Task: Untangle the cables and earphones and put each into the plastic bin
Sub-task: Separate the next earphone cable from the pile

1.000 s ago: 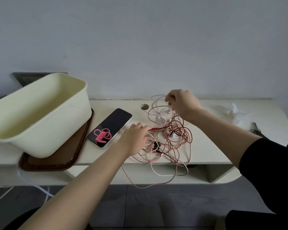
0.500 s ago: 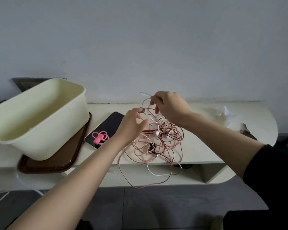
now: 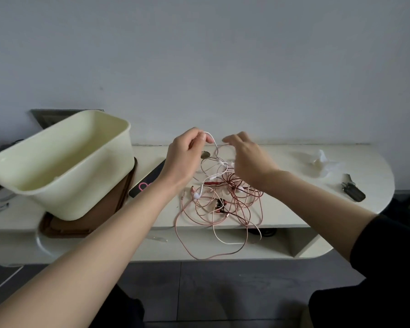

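Left grip (image 3: 184, 155) pinches a white cable (image 3: 213, 139) above the cream table (image 3: 284, 205) by the grey wall (image 3: 223, 67); right grip (image 3: 249, 162) unclear.

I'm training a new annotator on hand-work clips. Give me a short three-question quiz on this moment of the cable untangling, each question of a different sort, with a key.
1. True or false: part of the tangle hangs over the front edge of the table.
2. What does the left hand pinch? A) the white cable B) the keys C) the phone
3. Fill in: the plastic bin stands on a brown ____.

Key: 1 true; 2 A; 3 tray.
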Demonstrator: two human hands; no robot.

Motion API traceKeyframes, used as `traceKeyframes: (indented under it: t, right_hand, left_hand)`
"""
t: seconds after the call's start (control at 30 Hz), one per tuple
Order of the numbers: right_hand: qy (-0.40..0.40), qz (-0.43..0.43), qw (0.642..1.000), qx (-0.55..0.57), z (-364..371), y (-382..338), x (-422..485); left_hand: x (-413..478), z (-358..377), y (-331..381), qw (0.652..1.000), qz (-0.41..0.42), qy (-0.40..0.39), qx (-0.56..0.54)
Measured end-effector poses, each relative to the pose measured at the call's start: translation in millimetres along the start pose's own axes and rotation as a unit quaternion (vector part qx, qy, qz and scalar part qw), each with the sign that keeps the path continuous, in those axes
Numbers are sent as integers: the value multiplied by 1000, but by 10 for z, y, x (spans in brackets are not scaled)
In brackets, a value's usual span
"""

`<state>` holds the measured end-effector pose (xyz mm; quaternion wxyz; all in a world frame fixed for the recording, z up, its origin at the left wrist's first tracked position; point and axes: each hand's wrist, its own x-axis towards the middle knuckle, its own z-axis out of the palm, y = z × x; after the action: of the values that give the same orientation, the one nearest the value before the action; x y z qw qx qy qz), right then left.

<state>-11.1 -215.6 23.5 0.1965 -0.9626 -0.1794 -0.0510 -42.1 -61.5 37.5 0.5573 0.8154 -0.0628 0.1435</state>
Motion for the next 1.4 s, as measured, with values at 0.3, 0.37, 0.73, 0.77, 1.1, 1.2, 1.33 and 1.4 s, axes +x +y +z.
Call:
traceKeyframes:
  t: [0.3,0.37,0.73,0.77,1.1,1.2,1.33,1.4]
  right_hand:
    - [-119,-7,991,53,4,-227,-183]
    - [-130,15,991,36,23,-199,-202]
    - [73,7,993,88,-362,-522,-154]
    - [101,-1,991,91,-453,-565,-134]
    - [61,-11,996,60,-728,-742,-344]
    - [21,35,996,77,-639,-620,-364]
    - [29,58,997,51,-558,-476,-307]
    - [29,59,998,19,-531,-434,-251]
  left_hand:
    - [-214,-240,284,999,28,0,22]
    - [-270,-312,361,999,36,-2,24]
    - [-570,-784,509,994,-3,40,99]
    - [-596,-803,510,994,-9,39,100]
    - [-728,-867,559,991,-44,34,122]
    - [-740,-873,532,990,-51,27,130]
    - [-733,-886,436,988,-69,38,134]
    - [-729,-886,385,986,-82,42,140]
